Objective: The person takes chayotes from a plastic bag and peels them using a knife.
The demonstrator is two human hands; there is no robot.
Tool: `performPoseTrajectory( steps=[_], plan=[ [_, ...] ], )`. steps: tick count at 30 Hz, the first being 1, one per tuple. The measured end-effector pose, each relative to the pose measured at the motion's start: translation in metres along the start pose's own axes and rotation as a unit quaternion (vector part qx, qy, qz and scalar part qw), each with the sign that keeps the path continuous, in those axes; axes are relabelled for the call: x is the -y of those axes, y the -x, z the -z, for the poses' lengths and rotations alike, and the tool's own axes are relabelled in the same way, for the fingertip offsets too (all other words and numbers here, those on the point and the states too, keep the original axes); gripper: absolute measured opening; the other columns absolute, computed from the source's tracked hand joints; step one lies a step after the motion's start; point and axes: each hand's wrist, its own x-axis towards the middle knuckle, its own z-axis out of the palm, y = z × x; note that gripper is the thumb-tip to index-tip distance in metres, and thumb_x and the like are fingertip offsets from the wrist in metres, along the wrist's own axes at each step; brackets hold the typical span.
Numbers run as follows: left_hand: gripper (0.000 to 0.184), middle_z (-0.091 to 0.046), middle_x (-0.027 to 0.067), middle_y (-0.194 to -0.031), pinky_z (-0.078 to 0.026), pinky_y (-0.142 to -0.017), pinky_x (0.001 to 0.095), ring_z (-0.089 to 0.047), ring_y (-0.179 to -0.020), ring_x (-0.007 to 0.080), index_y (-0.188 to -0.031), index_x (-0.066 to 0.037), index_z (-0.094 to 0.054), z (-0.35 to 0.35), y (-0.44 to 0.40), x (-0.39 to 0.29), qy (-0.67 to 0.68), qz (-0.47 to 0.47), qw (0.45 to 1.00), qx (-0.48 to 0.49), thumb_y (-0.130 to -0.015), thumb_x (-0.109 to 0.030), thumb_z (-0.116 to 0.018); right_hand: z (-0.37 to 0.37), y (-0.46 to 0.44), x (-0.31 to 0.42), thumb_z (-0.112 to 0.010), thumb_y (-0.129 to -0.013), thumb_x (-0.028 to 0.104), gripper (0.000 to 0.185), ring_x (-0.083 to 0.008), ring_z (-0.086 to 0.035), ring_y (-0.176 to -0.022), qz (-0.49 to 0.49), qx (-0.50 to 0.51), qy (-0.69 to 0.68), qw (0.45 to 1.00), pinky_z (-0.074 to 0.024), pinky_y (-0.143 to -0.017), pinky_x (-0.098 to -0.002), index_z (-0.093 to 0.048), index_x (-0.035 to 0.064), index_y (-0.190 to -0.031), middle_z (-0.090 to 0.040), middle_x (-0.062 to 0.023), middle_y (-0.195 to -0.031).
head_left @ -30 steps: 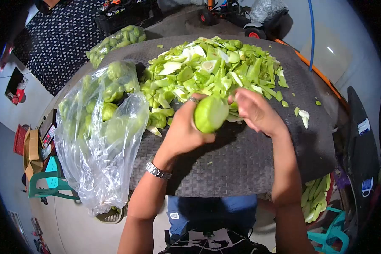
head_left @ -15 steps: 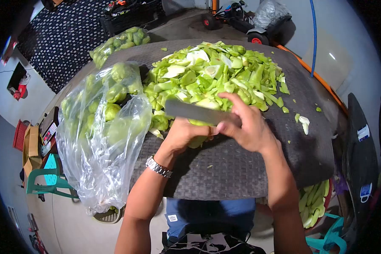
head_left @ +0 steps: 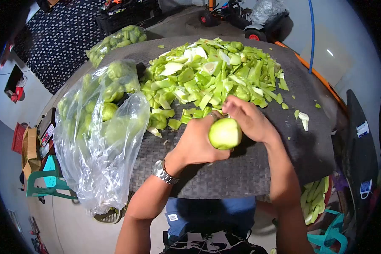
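My left hand (head_left: 197,142) is wrapped round a pale green chayote (head_left: 225,133), its smooth cut side facing up. Close against it, my right hand (head_left: 249,118) is curled, its fingers partly smeared by motion. The knife seen in that hand half a second ago is mostly hidden now, its blade hard to make out. Beyond both hands lies a large heap of green peelings and cut pieces (head_left: 216,72). Left of my left hand, a clear plastic bag (head_left: 103,148) holds several whole chayotes.
Dark woven matting covers the table (head_left: 241,178). Another bag of green produce (head_left: 116,42) rests at the far left edge. Loose scraps (head_left: 303,120) lie to the right. Below the right edge, a container holds pale green pieces (head_left: 314,201). A teal chair (head_left: 51,180) stands at left.
My left hand has turned, bringing the chayote into plain view nearer to me. The broad blade that showed across the hands no longer shows clearly.
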Motion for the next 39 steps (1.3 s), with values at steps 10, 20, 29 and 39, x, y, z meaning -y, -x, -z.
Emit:
performPoseTrajectory(
  steps=[10, 20, 29, 39],
  plan=[
    [0.064, -0.070, 0.0159, -0.120, -0.057, -0.092, 0.0380, -0.070, -0.102, 0.0272, -0.136, 0.000, -0.057, 0.008, -0.013, 0.020, 0.603, 0.160, 0.780, -0.042, -0.093, -0.045, -0.072, 0.005, -0.006, -0.017, -0.047, -0.109, 0.043, 0.043, -0.0231, -0.061, -0.052, -0.220, -0.182, 0.051, 0.957, -0.0486, -0.050, -0.0416, -0.055, 0.0043, -0.125, -0.064, -0.0165, -0.075],
    [0.079, -0.069, 0.0175, -0.083, -0.052, -0.039, 0.0337, -0.063, -0.049, 0.0259, -0.118, -0.007, -0.065, 0.007, -0.018, 0.030, 0.589, 0.274, 0.760, 0.024, -0.099, -0.078, -0.035, 0.008, -0.007, -0.028, -0.053, -0.106, 0.052, 0.058, -0.0237, -0.066, -0.060, -0.174, -0.209, 0.042, 0.961, -0.0531, -0.061, -0.0399, -0.055, 0.0011, -0.133, -0.065, -0.0114, -0.069],
    [0.087, -0.071, 0.0122, -0.083, -0.054, -0.038, 0.0279, -0.064, -0.047, 0.0170, -0.124, -0.003, -0.062, 0.002, -0.016, 0.029, 0.561, 0.261, 0.785, 0.029, -0.096, -0.082, -0.036, -0.022, 0.009, 0.016, -0.072, -0.086, 0.069, 0.097, -0.0313, -0.075, -0.075, 0.098, -0.032, 0.104, 0.989, -0.0553, -0.069, -0.0409, -0.044, 0.0011, -0.150, -0.069, -0.0195, -0.074],
    [0.083, -0.072, 0.0119, -0.082, -0.054, -0.039, 0.0281, -0.065, -0.049, 0.0175, -0.126, -0.004, -0.062, 0.001, -0.013, 0.028, 0.557, 0.259, 0.789, 0.025, -0.098, -0.079, -0.040, -0.026, 0.012, 0.014, -0.077, -0.082, 0.068, 0.095, -0.0433, -0.074, -0.093, 0.086, -0.033, 0.191, 0.977, -0.0571, -0.081, -0.0468, -0.047, 0.0017, -0.144, -0.071, -0.0274, -0.091]
  ],
)
